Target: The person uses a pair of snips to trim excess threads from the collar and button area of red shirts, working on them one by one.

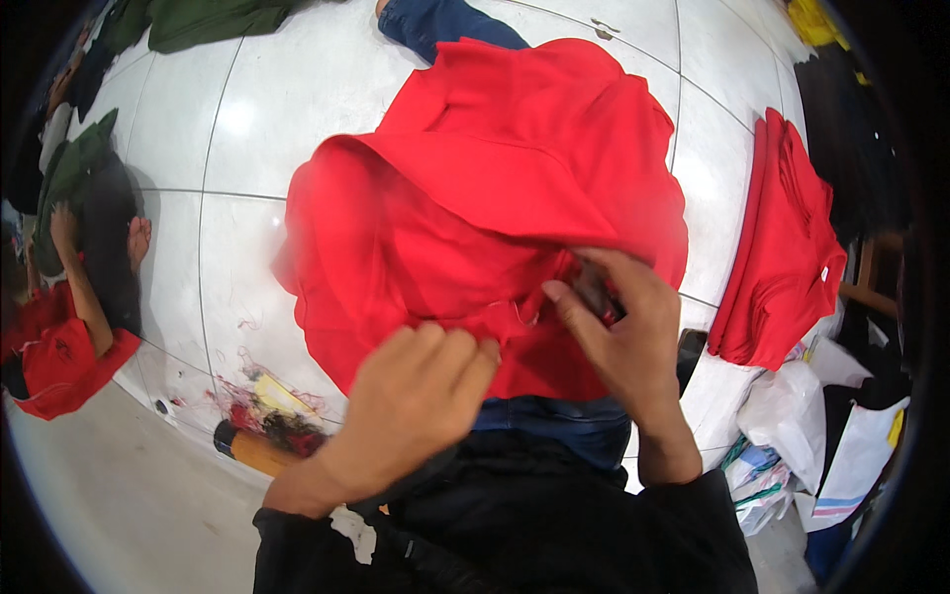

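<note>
A red garment (475,228) lies bunched over my lap and legs, with one fold raised into an arch. My left hand (421,381) is closed, its fingertips pinching the near part of the cloth by a seam. Pale loose threads show on the fabric just beyond those fingertips. My right hand (633,322) is curled at the right of the same seam, thumb toward the cloth. In its palm sits a small dark tool (597,294), largely hidden by the fingers, so its kind is unclear.
A folded red garment stack (777,247) lies on the white tiled floor at right, near plastic bags (782,426). Thread scraps (282,411) and a brown cylinder (252,445) lie at left. Another person (84,267) sits far left with red cloth (74,361).
</note>
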The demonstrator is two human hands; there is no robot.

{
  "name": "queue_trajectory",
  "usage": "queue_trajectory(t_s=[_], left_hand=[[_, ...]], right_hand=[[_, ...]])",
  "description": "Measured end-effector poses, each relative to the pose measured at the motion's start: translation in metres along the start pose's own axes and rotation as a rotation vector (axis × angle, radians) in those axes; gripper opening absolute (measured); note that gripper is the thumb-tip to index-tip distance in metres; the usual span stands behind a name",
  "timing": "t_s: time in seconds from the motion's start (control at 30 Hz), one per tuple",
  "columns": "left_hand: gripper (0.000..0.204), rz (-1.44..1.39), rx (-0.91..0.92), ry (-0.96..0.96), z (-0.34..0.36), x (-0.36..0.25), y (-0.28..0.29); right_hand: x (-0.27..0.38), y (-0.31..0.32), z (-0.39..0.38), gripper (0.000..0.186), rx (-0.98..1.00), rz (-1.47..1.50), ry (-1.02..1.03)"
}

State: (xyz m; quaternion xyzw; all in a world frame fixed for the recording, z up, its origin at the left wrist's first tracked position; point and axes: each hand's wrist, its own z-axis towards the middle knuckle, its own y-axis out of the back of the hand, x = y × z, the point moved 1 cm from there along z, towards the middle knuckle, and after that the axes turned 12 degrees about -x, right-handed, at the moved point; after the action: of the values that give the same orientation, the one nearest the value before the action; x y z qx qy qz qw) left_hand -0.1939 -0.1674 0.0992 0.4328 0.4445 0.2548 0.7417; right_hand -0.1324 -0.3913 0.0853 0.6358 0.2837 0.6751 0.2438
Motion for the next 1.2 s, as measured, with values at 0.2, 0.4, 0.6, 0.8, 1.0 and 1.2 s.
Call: queue_trajectory(t_s=[0.2,0.4,0.6,0.8,1.0,1.2], left_hand=[[0.046,-0.218,-0.007,0.111,-0.024,-0.007,-0.03],[0.045,-0.457,-0.133,0.509,-0.001,0.017,-0.029],[0.032,-0.549,0.14,0.105,0.038,0.062,-0.033],[0.015,-0.845,-0.007,0.321,0.03,0.078,-0.034],[0.007,-0.624,-0.149,0.264,0.023,0.063,-0.027],[0.007,-0.88,-0.087,0.268,0.021,0.066,-0.037]], right_hand=[[0.013,-0.007,-0.006,0.027,0.256,-0.124,0.097],[0.005,-0.013,-0.008,0.026,0.258,0.065,-0.114],[0.008,-0.001,-0.003,0.027,0.354,0.113,-0.197],[0.006,-0.009,0.006,0.029,0.315,0.16,-0.247],[0.005,-0.009,0.009,0.033,0.324,0.149,-0.246],[0.007,-0.011,0.004,0.029,0.247,0.157,-0.188]])
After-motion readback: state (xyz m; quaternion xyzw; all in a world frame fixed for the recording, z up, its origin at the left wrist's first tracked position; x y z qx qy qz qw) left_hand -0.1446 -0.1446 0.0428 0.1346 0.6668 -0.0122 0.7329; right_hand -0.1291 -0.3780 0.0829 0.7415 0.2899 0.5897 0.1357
